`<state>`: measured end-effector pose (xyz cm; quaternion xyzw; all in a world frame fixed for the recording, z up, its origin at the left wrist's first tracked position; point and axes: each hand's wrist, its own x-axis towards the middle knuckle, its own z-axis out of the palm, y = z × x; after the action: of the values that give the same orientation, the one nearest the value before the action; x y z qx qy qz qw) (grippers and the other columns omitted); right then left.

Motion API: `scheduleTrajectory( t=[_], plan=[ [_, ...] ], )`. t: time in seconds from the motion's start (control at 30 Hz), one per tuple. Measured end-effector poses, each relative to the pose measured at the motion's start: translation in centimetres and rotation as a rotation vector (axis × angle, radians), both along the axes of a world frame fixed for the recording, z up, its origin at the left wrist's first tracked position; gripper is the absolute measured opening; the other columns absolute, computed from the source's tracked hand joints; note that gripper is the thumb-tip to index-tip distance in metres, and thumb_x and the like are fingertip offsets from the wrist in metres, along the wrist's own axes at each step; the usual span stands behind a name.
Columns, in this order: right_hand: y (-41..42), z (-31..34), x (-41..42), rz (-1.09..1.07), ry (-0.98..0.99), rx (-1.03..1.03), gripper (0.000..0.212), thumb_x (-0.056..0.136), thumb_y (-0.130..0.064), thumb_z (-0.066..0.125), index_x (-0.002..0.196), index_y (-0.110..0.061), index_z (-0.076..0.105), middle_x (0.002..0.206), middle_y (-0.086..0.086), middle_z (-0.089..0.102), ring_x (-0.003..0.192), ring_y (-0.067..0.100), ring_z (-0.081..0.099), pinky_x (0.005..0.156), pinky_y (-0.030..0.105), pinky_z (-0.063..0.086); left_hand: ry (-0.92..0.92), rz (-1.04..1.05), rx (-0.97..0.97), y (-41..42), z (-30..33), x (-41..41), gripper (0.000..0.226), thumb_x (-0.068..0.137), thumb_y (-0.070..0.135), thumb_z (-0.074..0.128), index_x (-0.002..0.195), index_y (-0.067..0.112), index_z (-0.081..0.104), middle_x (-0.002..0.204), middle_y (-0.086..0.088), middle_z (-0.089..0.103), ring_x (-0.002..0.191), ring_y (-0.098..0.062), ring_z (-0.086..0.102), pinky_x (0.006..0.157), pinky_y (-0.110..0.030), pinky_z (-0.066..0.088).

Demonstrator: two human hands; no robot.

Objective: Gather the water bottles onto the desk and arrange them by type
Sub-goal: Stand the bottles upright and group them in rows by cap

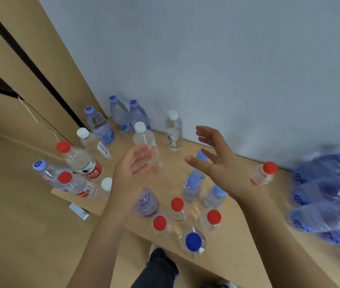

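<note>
Many water bottles stand on the wooden desk (227, 250). My left hand (132, 173) is held open, palm up, with its fingers against the base of a white-capped clear bottle (144, 138); no grip is visible. My right hand (214, 161) hovers open with spread fingers above small light-blue-capped bottles (193, 188). Red-capped bottles stand at the left (81, 161), the front (177, 206) and the right (263, 173). Another white-capped bottle (174, 129) stands by the wall. Large light-blue-capped bottles (99, 125) cluster at the back left. A dark-blue-capped bottle (193, 242) sits near the front edge.
A blurred pile of blue bottles (327, 196) fills the desk's right end. A grey wall (206, 59) backs the desk and a wooden cabinet (29, 80) stands at the left. A small box (79, 210) lies on the floor. My leg (160, 267) shows below the desk edge.
</note>
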<state>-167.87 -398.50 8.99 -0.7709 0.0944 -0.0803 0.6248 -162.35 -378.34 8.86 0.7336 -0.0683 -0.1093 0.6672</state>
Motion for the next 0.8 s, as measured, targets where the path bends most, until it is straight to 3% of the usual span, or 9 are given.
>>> scheduleTrajectory(
  t=[0.13, 0.33, 0.6, 0.73, 0.8],
  plan=[
    [4.2, -0.4, 4.9, 0.035, 0.015, 0.011, 0.064, 0.082, -0.020, 0.079, 0.136, -0.033, 0.045, 0.136, -0.017, 0.049, 0.128, -0.004, 0.044, 0.108, 0.024, 0.040, 0.034, 0.031, 0.013, 4.4, -0.7, 4.2, 0.045, 0.080, 0.002, 0.078, 0.114, 0.026, 0.061, 0.118, 0.006, 0.068, 0.108, -0.004, 0.065, 0.096, -0.027, 0.052],
    [9.0, -1.5, 10.7, 0.082, 0.038, -0.004, 0.063, 0.082, -0.020, 0.080, 0.132, -0.038, 0.047, 0.123, -0.030, 0.054, 0.125, -0.007, 0.046, 0.101, 0.019, 0.041, 0.055, 0.096, 0.016, 9.1, -2.1, 8.7, 0.043, 0.077, 0.012, 0.081, 0.112, 0.030, 0.062, 0.112, 0.013, 0.069, 0.105, 0.001, 0.065, 0.090, -0.019, 0.053],
    [11.8, -1.3, 17.4, 0.064, 0.044, 0.015, 0.059, 0.084, -0.013, 0.076, 0.134, -0.026, 0.047, 0.133, -0.010, 0.052, 0.125, 0.001, 0.049, 0.101, 0.021, 0.046, 0.110, 0.107, 0.005, 10.8, -3.3, 13.8, 0.040, 0.080, 0.007, 0.079, 0.111, 0.027, 0.062, 0.112, 0.011, 0.068, 0.103, -0.001, 0.066, 0.093, -0.021, 0.052],
    [10.8, -1.0, 20.6, 0.003, 0.009, -0.019, 0.054, 0.085, -0.011, 0.076, 0.125, -0.032, 0.047, 0.121, -0.020, 0.053, 0.107, -0.015, 0.053, 0.085, 0.009, 0.048, 0.119, 0.071, 0.002, 9.9, -3.9, 16.3, 0.041, 0.080, 0.006, 0.079, 0.107, 0.030, 0.061, 0.111, 0.012, 0.067, 0.107, -0.002, 0.064, 0.095, -0.021, 0.052],
    [10.0, -1.1, 21.9, -0.020, 0.022, -0.060, 0.055, 0.085, -0.015, 0.076, 0.128, -0.033, 0.047, 0.122, -0.018, 0.053, 0.107, -0.014, 0.053, 0.080, 0.006, 0.048, 0.134, 0.045, -0.002, 9.3, -4.4, 17.5, 0.042, 0.081, 0.006, 0.079, 0.110, 0.029, 0.060, 0.114, 0.011, 0.066, 0.109, -0.003, 0.063, 0.096, -0.022, 0.051]
  ],
)
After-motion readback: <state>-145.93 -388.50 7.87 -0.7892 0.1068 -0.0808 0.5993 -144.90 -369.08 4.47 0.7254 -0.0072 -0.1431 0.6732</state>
